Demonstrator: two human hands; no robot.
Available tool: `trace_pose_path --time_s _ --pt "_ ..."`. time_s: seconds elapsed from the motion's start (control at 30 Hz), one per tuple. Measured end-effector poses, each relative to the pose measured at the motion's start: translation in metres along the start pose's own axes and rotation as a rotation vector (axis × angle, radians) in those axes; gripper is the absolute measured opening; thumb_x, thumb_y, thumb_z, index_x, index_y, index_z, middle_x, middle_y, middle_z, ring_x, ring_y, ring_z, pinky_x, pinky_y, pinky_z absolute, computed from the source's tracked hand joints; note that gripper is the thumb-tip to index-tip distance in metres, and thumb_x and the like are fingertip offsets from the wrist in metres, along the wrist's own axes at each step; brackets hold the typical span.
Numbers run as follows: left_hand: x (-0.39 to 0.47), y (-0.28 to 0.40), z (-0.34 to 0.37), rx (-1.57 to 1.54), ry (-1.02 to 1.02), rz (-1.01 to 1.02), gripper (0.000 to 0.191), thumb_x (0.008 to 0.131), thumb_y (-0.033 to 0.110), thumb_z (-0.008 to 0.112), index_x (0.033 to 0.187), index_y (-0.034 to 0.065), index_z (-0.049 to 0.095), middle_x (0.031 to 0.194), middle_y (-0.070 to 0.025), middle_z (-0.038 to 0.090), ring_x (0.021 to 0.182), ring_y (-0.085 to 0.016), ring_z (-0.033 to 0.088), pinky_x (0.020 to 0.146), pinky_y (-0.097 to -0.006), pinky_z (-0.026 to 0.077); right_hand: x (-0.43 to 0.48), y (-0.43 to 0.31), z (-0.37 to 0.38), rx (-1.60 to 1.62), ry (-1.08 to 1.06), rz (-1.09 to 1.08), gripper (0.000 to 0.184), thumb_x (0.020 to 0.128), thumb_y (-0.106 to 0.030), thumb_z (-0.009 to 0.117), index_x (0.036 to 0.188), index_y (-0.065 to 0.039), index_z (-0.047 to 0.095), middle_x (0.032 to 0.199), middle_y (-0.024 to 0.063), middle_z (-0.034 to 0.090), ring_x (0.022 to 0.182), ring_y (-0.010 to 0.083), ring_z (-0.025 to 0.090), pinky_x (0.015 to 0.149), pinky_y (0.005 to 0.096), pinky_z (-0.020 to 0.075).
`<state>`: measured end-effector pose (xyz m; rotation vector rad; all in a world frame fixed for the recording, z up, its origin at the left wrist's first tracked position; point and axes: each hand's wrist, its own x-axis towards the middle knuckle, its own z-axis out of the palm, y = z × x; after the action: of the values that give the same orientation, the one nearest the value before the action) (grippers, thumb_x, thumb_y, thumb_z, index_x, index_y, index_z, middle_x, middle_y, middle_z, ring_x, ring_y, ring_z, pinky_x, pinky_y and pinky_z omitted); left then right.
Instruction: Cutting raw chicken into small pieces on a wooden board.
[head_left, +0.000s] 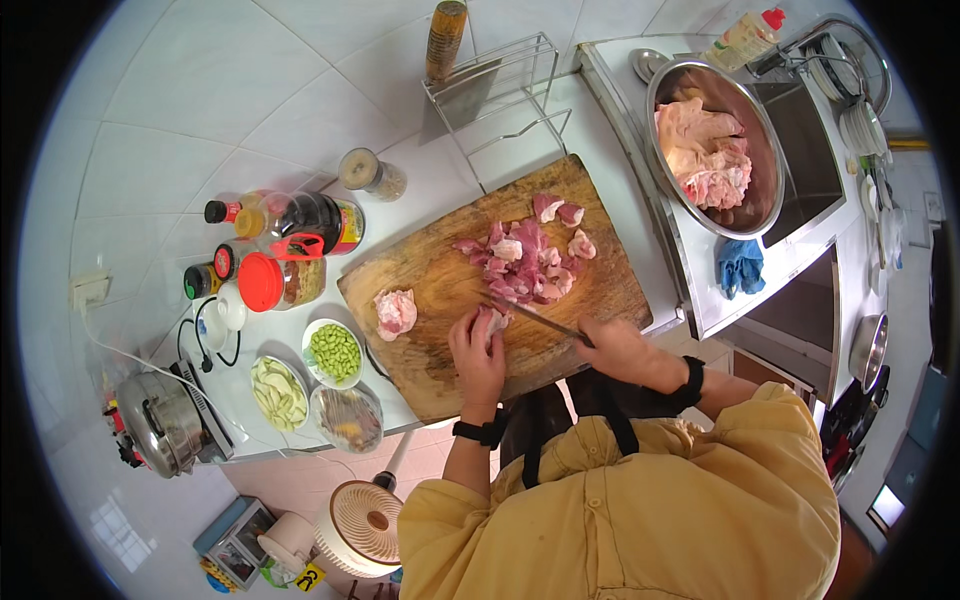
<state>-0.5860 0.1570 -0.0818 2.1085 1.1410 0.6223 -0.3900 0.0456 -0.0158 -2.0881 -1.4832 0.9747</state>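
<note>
On a worn wooden chopping board (431, 367), my left hand (478, 360) presses down a small piece of raw meat (496, 322) with its fingertips. My right hand (619, 352) grips the handle of a kitchen knife (544, 321), seen edge-on, its blade reaching left beside that piece. Just beyond the blade lies a heap of cut raw meat chunks (525, 259), with a few pieces apart from it at the upper right. A larger pale lump of meat (395, 313) rests alone near the board's left side.
A steel bowl of raw meat (705, 150) stands beside the sink (806, 165), near a blue cloth (741, 268). Left of the board are a bowl of green beans (335, 354), a plate of sliced vegetable (279, 394), a covered bowl (346, 418) and several jars and bottles. A cleaver (448, 45) stands in a wire rack.
</note>
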Motion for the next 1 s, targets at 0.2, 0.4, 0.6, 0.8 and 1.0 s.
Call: trace_pose_path --time_s 0.2,0.4,0.6,0.8,1.0 --pt "-0.019 0.015 -0.023 -0.25 0.187 -0.192 0.025 0.073 -0.007 0.06 0.094 0.0033 0.052 0.107 -0.0154 0.048 0.098 -0.028 0.05 0.086 -0.035 0.042 0.007 0.006 0.006 -0.059 -0.117 0.122 0.02 0.08 -0.019 0.055 0.082 0.001 0.057 0.067 0.0241 0.06 0.067 0.0416 0.061 0.064 0.0497 0.0488" --pt "-0.007 0.027 -0.027 -0.411 0.476 -0.117 0.023 0.078 -0.005 0.062 0.097 0.0028 0.052 0.109 -0.016 0.048 0.097 -0.027 0.051 0.085 -0.0352 0.043 0.013 0.001 0.002 -0.036 -0.106 0.217 0.021 0.079 -0.02 0.056 0.082 0.001 0.057 0.068 0.0246 0.06 0.067 0.0421 0.06 0.064 0.0497 0.049" --pt "-0.016 -0.01 -0.016 0.022 0.172 -0.101 0.027 0.078 0.004 0.068 0.101 0.0033 0.055 0.111 -0.0166 0.05 0.1 -0.032 0.048 0.085 -0.0391 0.042 0.004 -0.009 0.001 -0.019 -0.082 0.136 0.018 0.08 -0.017 0.057 0.082 0.001 0.051 0.066 0.0228 0.059 0.063 0.0416 0.06 0.06 0.0492 0.0487" --pt "-0.022 -0.017 -0.012 -0.07 0.244 -0.125 0.028 0.074 0.003 0.07 0.099 0.0044 0.057 0.107 -0.0149 0.05 0.099 -0.033 0.048 0.084 -0.0408 0.041 0.006 -0.036 0.004 -0.031 -0.107 -0.068 0.015 0.08 -0.013 0.057 0.082 0.0 0.05 0.061 0.0188 0.058 0.059 0.0377 0.06 0.055 0.0458 0.0488" --pt "-0.018 -0.026 -0.013 0.043 0.169 -0.073 0.033 0.067 -0.002 0.068 0.097 0.006 0.057 0.105 -0.0131 0.05 0.099 -0.033 0.048 0.085 -0.0419 0.042 0.012 -0.041 0.015 -0.092 -0.217 -0.064 0.016 0.079 -0.012 0.057 0.084 0.001 0.05 0.061 0.0185 0.059 0.059 0.0372 0.061 0.054 0.046 0.0492"
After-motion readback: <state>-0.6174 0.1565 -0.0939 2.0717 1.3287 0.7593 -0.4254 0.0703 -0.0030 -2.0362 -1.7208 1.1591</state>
